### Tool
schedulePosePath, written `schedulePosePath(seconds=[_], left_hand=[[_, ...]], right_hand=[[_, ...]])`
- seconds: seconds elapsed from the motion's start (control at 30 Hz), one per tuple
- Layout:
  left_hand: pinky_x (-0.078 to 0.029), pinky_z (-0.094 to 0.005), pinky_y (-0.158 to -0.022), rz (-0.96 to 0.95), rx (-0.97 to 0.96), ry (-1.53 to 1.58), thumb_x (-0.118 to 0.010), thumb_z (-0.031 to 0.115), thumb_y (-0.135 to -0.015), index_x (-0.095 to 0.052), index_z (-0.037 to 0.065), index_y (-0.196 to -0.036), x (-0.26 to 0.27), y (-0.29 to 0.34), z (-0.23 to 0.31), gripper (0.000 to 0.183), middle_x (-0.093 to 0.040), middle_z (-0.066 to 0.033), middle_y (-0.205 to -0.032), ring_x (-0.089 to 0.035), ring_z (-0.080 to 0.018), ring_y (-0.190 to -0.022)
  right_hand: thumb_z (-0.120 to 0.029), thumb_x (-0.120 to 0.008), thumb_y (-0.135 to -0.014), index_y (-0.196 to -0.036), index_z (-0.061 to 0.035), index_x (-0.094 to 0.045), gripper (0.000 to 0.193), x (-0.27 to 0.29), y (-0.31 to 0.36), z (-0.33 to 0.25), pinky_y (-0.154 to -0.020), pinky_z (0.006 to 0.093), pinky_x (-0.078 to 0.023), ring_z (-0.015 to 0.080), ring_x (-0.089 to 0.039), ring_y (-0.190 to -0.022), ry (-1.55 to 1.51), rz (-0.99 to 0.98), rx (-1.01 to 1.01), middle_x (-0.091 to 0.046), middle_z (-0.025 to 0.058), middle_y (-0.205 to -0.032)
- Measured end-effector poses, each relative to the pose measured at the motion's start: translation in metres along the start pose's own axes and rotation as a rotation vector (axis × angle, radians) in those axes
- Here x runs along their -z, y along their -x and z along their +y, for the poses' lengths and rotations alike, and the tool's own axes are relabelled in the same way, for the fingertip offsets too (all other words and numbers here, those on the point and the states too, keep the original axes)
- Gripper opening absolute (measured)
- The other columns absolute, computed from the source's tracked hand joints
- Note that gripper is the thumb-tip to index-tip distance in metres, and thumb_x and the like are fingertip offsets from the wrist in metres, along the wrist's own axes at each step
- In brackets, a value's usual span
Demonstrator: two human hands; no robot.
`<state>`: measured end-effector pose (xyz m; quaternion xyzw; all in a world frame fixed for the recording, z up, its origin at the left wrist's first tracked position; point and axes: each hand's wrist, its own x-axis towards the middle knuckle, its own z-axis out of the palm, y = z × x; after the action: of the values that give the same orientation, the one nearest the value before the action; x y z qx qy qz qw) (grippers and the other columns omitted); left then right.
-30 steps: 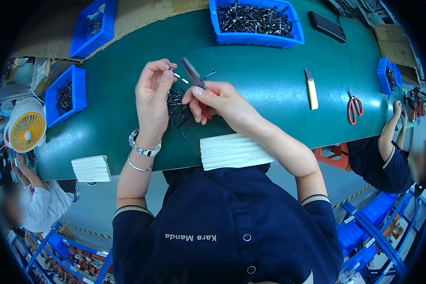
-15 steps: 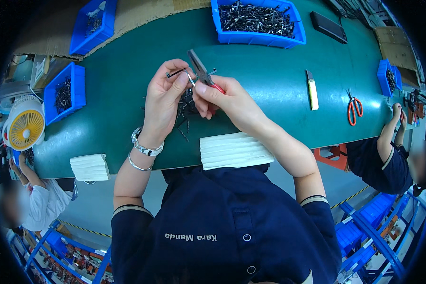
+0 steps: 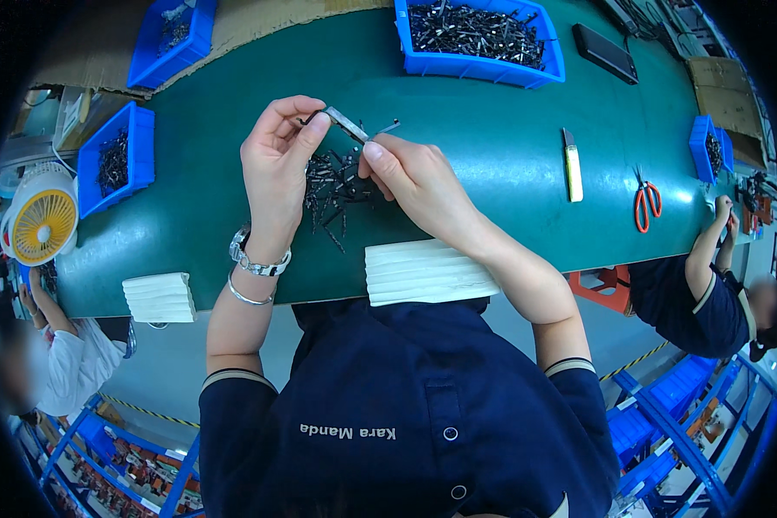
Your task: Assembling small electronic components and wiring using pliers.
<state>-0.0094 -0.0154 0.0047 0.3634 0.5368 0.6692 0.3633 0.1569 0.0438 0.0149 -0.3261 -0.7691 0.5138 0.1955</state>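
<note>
My left hand (image 3: pixel 276 147) pinches a small dark metal part (image 3: pixel 306 122) between thumb and fingertips. My right hand (image 3: pixel 419 177) is closed around pliers (image 3: pixel 347 125), whose handles are mostly hidden in the palm. The jaws slant up and left, reaching the part at my left fingertips; whether they grip it cannot be made out. Beyond my right knuckles a thin strip with a bent tip (image 3: pixel 388 127) sticks out. Below and between both hands, a loose heap of small black metal parts (image 3: pixel 326 192) lies on the green table (image 3: pixel 492 186).
A blue bin (image 3: pixel 483 71) full of black parts stands at the far side. More blue bins (image 3: pixel 116 164) stand left. A utility knife (image 3: pixel 572 164), orange-handled scissors (image 3: pixel 646 203) and a black device (image 3: pixel 604 53) lie right. White folded pads (image 3: pixel 430 273) line the near edge. Co-workers sit both sides.
My left hand has shifted slightly left and up. The pliers have tilted leftward, bringing their jaws to the part in my left fingers. More of the heap shows.
</note>
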Motion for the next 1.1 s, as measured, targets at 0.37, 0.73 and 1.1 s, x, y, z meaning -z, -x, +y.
schedulePosePath(seconds=[0.37,0.73,1.1], left_hand=[[-0.046,-0.0189,-0.075,0.041,-0.035,-0.059,-0.066,0.003,-0.086,-0.061,-0.001,-0.099,-0.005,0.006,0.002,0.014,-0.063,-0.0038,-0.090,-0.058,-0.0070,-0.082],[-0.047,-0.0201,-0.077,0.085,-0.069,-0.020,-0.064,0.001,-0.087,-0.060,-0.002,-0.098,-0.005,0.005,0.004,0.013,-0.064,-0.0055,-0.090,-0.059,-0.0086,-0.084],[-0.047,-0.0201,-0.076,0.097,-0.105,0.004,-0.064,0.000,-0.087,-0.059,-0.001,-0.099,-0.004,0.009,0.002,0.014,-0.063,-0.0052,-0.089,-0.059,-0.0082,-0.082]], right_hand=[[-0.034,-0.044,-0.098,-0.078,-0.0016,-0.059,0.041,-0.001,-0.001,-0.001,-0.060,0.0450,-0.046,0.0382,-0.060,-0.066,0.099,0.015,-0.014,-0.061,0.0180,-0.067],[-0.039,-0.035,-0.102,-0.070,-0.0048,-0.052,0.049,0.003,-0.006,0.007,-0.050,0.0274,-0.037,0.0107,-0.047,-0.056,-0.292,-0.193,-0.083,-0.048,-0.0002,-0.058],[-0.033,-0.046,-0.098,-0.079,0.0003,-0.058,0.040,-0.001,-0.002,-0.003,-0.057,0.0418,-0.042,0.0362,-0.056,-0.060,-0.037,-0.010,-0.004,-0.056,0.0167,-0.062]])
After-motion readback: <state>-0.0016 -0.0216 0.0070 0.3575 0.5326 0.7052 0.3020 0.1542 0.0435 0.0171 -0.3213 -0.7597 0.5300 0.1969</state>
